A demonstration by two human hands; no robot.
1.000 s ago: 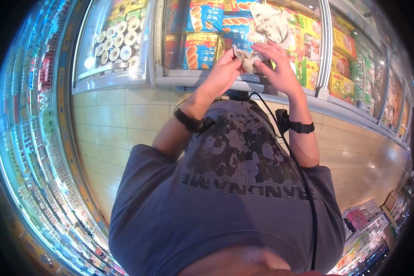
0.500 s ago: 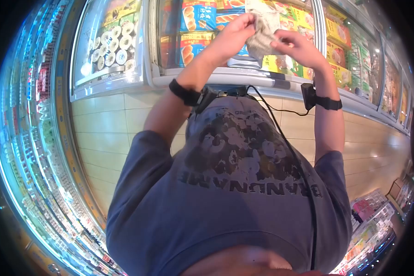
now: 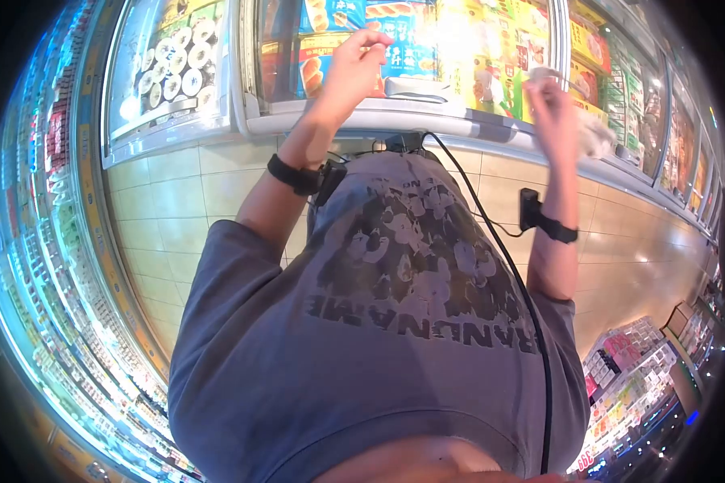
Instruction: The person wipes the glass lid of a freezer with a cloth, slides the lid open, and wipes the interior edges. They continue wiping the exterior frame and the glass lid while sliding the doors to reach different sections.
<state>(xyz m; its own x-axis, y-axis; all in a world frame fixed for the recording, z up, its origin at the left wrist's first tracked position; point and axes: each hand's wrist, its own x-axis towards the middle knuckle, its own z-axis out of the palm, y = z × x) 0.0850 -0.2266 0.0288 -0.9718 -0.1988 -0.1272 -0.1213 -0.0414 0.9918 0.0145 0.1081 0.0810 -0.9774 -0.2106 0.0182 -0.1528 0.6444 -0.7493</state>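
Near left hand (image 3: pixel 354 71), blue Chinese-lettered packet (image 3: pixel 405 55)

Freezer row (image 3: pixel 330 122) runs across in front of the person (image 3: pixel 379 354). Round containers (image 3: pixel 177 68) in left bay, packs (image 3: pixel 407 52) in middle bay, boxes (image 3: pixel 592 48) in right bay. Left hand (image 3: pixel 354 72) over middle bay; right hand (image 3: pixel 552 109) farther right, cloth (image 3: pixel 594 141) in it, trailing right of the wrist. Shelves (image 3: pixel 48 241) far left; display stand (image 3: pixel 628 366) right of the person.
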